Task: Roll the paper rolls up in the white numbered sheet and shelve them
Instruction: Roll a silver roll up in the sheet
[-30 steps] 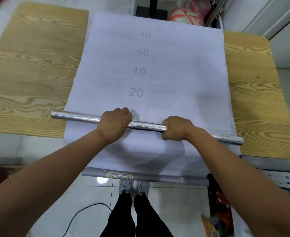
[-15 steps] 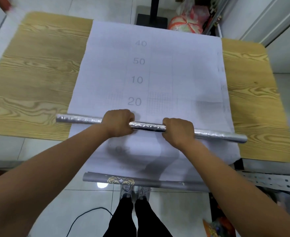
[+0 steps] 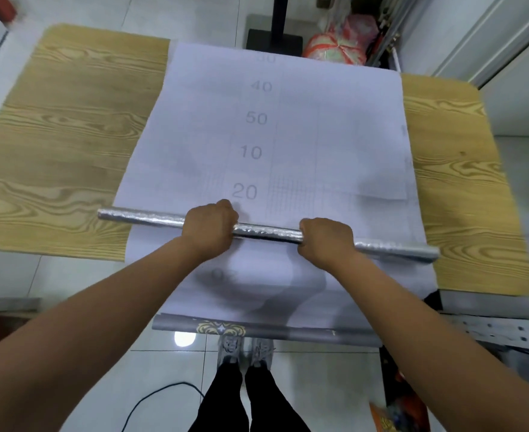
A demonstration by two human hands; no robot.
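Now both hands grip the silver roll across the sheet

Nearest, at 6 o'clock, grey shoes [image 3: 246, 350] stand on a pale tiled floor [image 3: 169, 363], with a black cable [image 3: 176, 384] curving at 7 o'clock. Just beyond, a grey roll [image 3: 288, 333] with a gold pattern lies along the near edge of the white numbered sheet [image 3: 335, 135], which overhangs the near edge of the wooden table [image 3: 70, 135]. Farther on, the left hand [image 3: 208, 227] and right hand [image 3: 325, 241] each curl round a silver roll [image 3: 266, 232], knuckles up, with a short bare stretch between them. Whether the roll touches the sheet cannot be told. It sits just short of the printed 20. Its long axis runs about 9 to 3 o'clock, right end slightly nearer, both ends past the sheet's sides. Beyond the table, a black stand base [image 3: 274, 37] sits at 12 o'clock and a pink-red bag [image 3: 338, 46] at 1 o'clock.
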